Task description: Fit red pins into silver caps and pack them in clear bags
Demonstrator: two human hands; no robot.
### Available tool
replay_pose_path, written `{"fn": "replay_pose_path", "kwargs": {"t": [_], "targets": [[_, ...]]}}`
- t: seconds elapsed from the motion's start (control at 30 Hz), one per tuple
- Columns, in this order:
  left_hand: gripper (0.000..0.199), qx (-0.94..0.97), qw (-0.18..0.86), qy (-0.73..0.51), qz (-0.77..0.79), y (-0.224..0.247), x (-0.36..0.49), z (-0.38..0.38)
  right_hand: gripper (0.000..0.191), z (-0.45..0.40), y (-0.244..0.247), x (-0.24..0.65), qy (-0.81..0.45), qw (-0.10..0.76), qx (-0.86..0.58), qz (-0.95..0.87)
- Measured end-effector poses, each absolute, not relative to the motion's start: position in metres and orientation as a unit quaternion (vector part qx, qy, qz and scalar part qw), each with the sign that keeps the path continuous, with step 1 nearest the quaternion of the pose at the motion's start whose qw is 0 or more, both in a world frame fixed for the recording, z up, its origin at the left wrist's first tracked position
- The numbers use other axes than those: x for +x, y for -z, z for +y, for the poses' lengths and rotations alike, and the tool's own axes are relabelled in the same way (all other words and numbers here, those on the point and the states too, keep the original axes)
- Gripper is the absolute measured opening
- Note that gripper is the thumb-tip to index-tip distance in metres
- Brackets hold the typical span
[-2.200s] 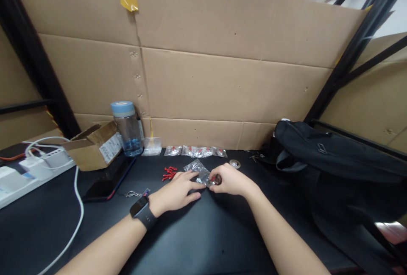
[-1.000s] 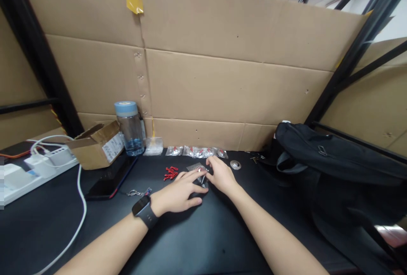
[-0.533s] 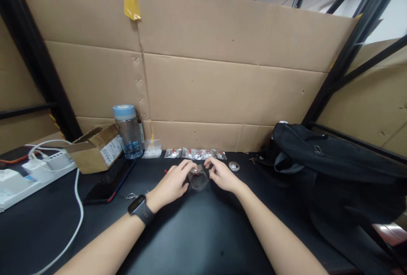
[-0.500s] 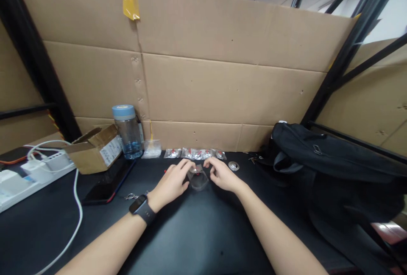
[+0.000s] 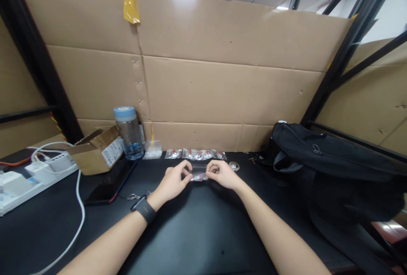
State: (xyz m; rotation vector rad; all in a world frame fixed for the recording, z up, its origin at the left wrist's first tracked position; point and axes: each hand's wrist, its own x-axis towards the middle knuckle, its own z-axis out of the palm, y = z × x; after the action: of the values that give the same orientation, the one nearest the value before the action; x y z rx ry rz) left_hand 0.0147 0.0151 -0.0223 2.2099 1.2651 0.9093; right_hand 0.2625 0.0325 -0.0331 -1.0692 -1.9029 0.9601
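Between my two hands is a small clear plastic bag point(image 5: 199, 174) with something shiny and reddish in its lower part. My left hand point(image 5: 175, 180), with a dark watch on its wrist, pinches the bag's left edge. On the opposite edge, the fingers of my right hand point(image 5: 221, 175) are closed too. Behind them lies a row of similar small packets point(image 5: 199, 154) with silvery and red contents. A round silvery disc point(image 5: 234, 166) rests on the table just right of my right hand.
At the left stand a water bottle point(image 5: 129, 135), an opened cardboard box point(image 5: 95, 152) and a white power strip point(image 5: 38, 179). A phone point(image 5: 110, 186) and a metal clip point(image 5: 133, 197) lie nearby. A black backpack point(image 5: 337, 160) fills the right side. Cardboard point(image 5: 222, 92) walls the back.
Both hands have closed on the bag's edges. The bag has turned, so its shiny contents now sit along the side nearest me.
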Motion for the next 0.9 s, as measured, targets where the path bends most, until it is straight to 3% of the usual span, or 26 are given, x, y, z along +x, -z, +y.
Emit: {"fn": "replay_pose_path", "kwargs": {"t": [0.13,0.3,0.47,0.63,0.9], "targets": [[0.041,0.785,0.193,-0.322,0.492,0.026,0.020,0.013,0.041,0.032,0.039,0.258,-0.375,0.377,-0.448,-0.719],[0.028,0.849,0.056,-0.253,0.461,0.032,0.023,0.007,0.029,0.025,0.034,0.254,-0.233,0.288,-0.450,-0.812],[0.028,0.865,0.007,-0.242,0.440,0.034,0.025,0.003,0.050,0.017,0.028,0.251,-0.101,0.225,-0.453,-0.857],[0.033,0.880,0.026,-0.234,0.414,0.034,0.025,0.002,0.028,0.015,0.026,0.248,-0.097,0.192,-0.455,-0.864],[0.022,0.839,0.095,-0.259,0.469,0.032,0.026,0.006,0.028,0.014,0.019,0.243,-0.191,0.290,-0.436,-0.830]]}}
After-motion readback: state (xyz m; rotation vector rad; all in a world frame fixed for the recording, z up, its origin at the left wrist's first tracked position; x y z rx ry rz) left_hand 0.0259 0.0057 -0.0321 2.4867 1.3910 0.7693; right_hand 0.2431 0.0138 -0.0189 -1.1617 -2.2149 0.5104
